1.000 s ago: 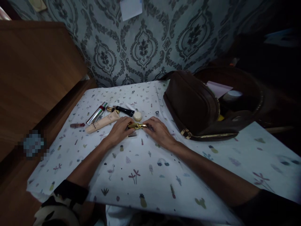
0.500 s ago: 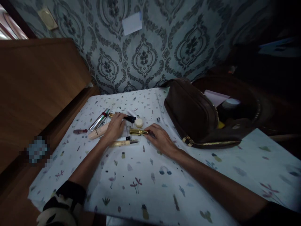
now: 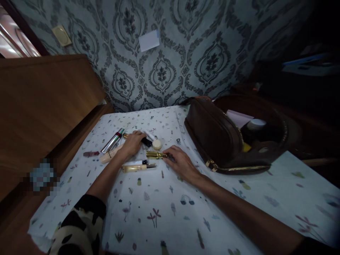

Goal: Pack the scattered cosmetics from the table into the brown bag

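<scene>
My left hand (image 3: 132, 143) lies with its fingers curled over a black tube with a gold end (image 3: 147, 142); the fingers hide its middle. My right hand (image 3: 181, 163) pinches the right end of a gold lipstick tube (image 3: 155, 154) lying on the patterned cloth. Just behind the lipstick tube are a small round cream-coloured jar (image 3: 156, 144) and a slim white tube (image 3: 150, 134). A clear yellowish tube with a silver cap (image 3: 138, 168) lies in front, beside another black-capped item. Partly under my left wrist is a beige bottle (image 3: 110, 154).
A shiny silver tube with a red band (image 3: 112, 141) and a small dark reddish tube (image 3: 91, 153) lie on the left. An open brown bag (image 3: 212, 136) stands on the right, holding a white-lidded container (image 3: 256, 124). A wooden panel (image 3: 50, 95) borders the left side.
The view has tilted up a little, so the table sits lower. My left hand has shifted slightly right, and more of the white tube shows. My right hand stays at the lipstick tube.
</scene>
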`<state>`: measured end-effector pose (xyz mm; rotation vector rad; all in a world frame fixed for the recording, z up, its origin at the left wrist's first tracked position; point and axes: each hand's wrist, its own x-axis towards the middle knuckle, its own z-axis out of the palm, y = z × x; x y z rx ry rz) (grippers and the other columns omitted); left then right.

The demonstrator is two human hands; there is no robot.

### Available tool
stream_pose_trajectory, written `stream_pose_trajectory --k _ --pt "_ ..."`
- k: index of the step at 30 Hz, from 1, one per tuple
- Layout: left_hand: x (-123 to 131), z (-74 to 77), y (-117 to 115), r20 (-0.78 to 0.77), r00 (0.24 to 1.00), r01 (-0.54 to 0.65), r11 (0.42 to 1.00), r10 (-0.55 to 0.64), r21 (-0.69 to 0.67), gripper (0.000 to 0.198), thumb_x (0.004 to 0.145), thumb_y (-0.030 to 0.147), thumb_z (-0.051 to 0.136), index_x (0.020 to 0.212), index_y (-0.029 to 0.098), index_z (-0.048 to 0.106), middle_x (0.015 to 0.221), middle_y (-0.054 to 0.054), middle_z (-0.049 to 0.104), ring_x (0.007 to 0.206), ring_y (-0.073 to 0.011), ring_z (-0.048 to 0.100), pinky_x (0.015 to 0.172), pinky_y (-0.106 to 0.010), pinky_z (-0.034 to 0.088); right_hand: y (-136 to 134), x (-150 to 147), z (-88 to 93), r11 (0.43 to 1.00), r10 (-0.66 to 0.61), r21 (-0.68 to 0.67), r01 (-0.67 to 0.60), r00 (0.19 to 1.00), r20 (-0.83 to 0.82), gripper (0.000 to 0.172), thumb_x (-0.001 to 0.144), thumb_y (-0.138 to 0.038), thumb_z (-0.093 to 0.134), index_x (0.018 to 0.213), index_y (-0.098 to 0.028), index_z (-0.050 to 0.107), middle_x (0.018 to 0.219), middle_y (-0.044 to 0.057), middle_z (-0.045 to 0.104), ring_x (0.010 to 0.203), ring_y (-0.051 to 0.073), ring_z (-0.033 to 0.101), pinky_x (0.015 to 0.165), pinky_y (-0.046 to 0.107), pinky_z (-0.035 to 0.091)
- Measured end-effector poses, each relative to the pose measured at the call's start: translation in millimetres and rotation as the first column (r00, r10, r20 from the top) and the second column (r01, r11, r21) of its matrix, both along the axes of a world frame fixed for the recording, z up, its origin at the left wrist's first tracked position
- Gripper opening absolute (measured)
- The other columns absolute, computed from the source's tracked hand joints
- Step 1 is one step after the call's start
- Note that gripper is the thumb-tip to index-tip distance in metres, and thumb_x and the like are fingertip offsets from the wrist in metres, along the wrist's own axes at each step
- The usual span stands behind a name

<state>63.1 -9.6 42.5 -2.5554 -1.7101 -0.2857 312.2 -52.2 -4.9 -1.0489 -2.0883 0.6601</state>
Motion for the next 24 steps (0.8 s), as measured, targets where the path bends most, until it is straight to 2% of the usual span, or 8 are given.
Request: stream_pose_trajectory --k 4,9,12,15,18,21,24 --pt "0.8 6.6 -2.4 -0.012 1.000 0.010 1.000 -0.010 0.006 0.036 0.084 0.004 0.049 0.110 0.022 0.066 0.110 -0.010 0.069 0.108 -0.0281 0.058 0.092 -0.042 0.046 0.4 -0.1 -1.6 1.000 0.004 0.008 -0.004 1.000 -0.019 0.014 0.085 -0.015 0.062 0.098 -0.019 0.069 0.092 0.004 0.062 0.088 0.019 0.059 0.081 0.032 0.048" --pt "5.8 16.2 -12.6 0.013 1.000 0.015 0.998 -0.015 0.057 0.027 0.095 0.018 0.048 0.120 0.021 0.060 0.112 -0.011 0.067 0.107 -0.0282 0.057 0.092 -0.042 0.044 0.3 -0.1 -3.9 1.000 0.006 0.006 -0.006 0.998 -0.058 0.017 0.087 -0.018 0.060 0.102 -0.017 0.067 0.097 0.007 0.064 0.091 0.020 0.060 0.083 0.034 0.050" --pt "13.3 21.1 -20.8 0.121 0.992 0.033 0.995 -0.045 0.096 0.024 0.098 0.024 0.046 0.118 0.020 0.058 0.111 -0.010 0.066 0.104 -0.0270 0.057 0.090 -0.040 0.045 -0.3 0.4 -3.1 1.000 -0.010 0.006 0.011 0.996 -0.093 0.018 0.088 -0.019 0.059 0.104 -0.016 0.066 0.098 0.008 0.065 0.092 0.021 0.061 0.082 0.035 0.051" --pt "25.0 26.9 -29.8 0.330 0.938 0.071 0.990 -0.109 0.125 0.021 0.099 0.028 0.047 0.114 0.019 0.056 0.106 -0.009 0.065 0.099 -0.0247 0.058 0.088 -0.038 0.046 -2.1 1.1 0.8 0.999 -0.012 0.035 0.018 0.986 -0.163 0.019 0.091 -0.024 0.058 0.108 -0.017 0.065 0.099 0.008 0.066 0.094 0.021 0.063 0.082 0.035 0.052" --pt "41.6 33.5 -39.3 0.569 0.811 0.103 0.991 -0.136 0.090 0.021 0.097 0.035 0.053 0.112 0.020 0.056 0.105 -0.007 0.066 0.094 -0.0216 0.060 0.087 -0.036 0.048 -5.9 1.6 6.4 0.996 0.010 0.085 0.012 0.968 -0.249 0.025 0.095 -0.031 0.057 0.116 -0.018 0.062 0.107 0.010 0.067 0.101 0.022 0.063 0.085 0.036 0.053" --pt "60.8 36.7 -47.9 0.816 0.569 0.191 0.982 -0.103 -0.010 0.026 0.094 0.041 0.058 0.109 0.020 0.057 0.107 -0.007 0.068 0.098 -0.0215 0.064 0.089 -0.035 0.050 -10.7 1.6 11.3 0.993 0.053 0.116 -0.018 0.953 -0.299 0.033 0.097 -0.035 0.055 0.125 -0.019 0.059 0.122 0.013 0.066 0.113 0.023 0.062 0.091 0.037 0.053" --pt "76.2 33.5 -54.2 0.943 0.332 0.260 0.961 0.002 -0.094 0.036 0.088 0.048 0.066 0.108 0.020 0.057 0.102 -0.007 0.071 0.098 -0.0228 0.067 0.091 -0.036 0.052 -13.6 1.1 14.1 0.997 0.068 0.049 -0.055 0.944 -0.322 0.035 0.097 -0.036 0.053 0.127 -0.017 0.059 0.116 0.012 0.069 0.100 0.021 0.066 0.083 0.034 0.055"
